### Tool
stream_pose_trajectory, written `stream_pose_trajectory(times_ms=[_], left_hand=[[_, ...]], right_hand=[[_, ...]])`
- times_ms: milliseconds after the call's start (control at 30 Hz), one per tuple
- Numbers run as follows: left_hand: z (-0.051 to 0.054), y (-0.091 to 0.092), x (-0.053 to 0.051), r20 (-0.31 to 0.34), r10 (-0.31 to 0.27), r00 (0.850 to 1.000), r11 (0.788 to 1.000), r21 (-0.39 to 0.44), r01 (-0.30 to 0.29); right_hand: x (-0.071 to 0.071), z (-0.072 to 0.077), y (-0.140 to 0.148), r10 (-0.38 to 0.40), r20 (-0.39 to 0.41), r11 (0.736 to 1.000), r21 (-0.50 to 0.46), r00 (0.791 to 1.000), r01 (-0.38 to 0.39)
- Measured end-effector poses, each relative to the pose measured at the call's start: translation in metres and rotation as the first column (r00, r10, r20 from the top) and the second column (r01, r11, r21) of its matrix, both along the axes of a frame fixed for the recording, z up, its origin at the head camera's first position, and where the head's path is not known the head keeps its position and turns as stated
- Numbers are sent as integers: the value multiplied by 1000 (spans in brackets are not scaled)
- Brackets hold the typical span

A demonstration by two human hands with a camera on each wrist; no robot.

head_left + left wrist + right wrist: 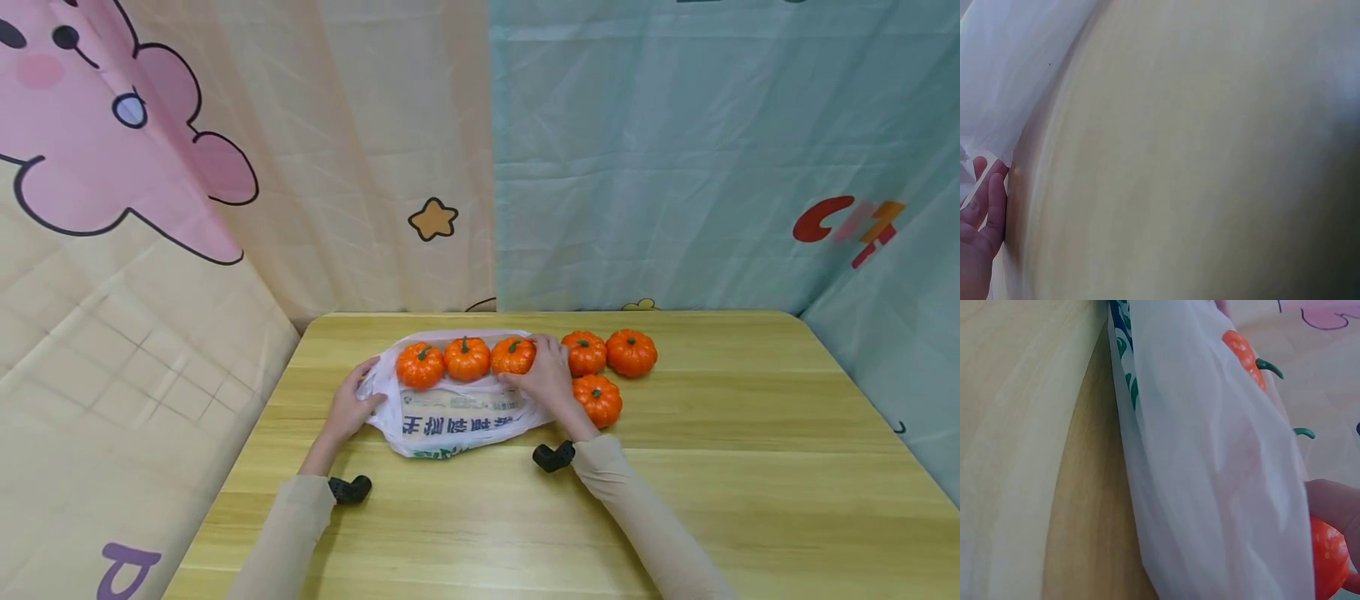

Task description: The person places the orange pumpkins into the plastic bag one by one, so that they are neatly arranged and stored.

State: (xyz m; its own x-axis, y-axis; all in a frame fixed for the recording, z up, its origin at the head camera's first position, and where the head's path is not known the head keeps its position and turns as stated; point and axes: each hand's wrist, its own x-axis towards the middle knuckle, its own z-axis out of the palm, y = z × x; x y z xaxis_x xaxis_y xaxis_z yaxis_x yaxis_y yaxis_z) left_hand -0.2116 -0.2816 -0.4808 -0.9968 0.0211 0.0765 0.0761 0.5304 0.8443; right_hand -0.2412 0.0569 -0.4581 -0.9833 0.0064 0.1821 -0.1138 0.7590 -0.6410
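Observation:
A white plastic bag with printed characters lies on the table, its mouth spread open. Three small orange pumpkins sit in a row at the mouth: a left one, a middle one and a right one. My left hand holds the bag's left edge, thumb in front; the left wrist view catches the fingers against white plastic. The right hand grips the right pumpkin at the bag's right end, its thumb on the near side. In the right wrist view the bag's side hides part of that pumpkin.
Three more pumpkins stand right of the bag, one at the back, one farther right and one nearer. The wooden table meets printed curtains at its back and sides.

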Motion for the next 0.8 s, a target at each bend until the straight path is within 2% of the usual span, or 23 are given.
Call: stream_pose_trajectory(times_ms=[367, 600, 800], left_hand=[[0, 2, -1, -7, 0, 1000, 1000, -5, 0], [2, 2, 0, 10, -1, 1000, 1000, -1, 1], [2, 0, 1, 17, -2, 1000, 1000, -7, 2]], right_hand=[[-4, 5, -6, -51, 59, 999, 10, 997, 50], [-4, 1, -10, -79, 36, 995, 60, 996, 77], [-3, 0, -10, -61, 31, 993, 106, 998, 58]])
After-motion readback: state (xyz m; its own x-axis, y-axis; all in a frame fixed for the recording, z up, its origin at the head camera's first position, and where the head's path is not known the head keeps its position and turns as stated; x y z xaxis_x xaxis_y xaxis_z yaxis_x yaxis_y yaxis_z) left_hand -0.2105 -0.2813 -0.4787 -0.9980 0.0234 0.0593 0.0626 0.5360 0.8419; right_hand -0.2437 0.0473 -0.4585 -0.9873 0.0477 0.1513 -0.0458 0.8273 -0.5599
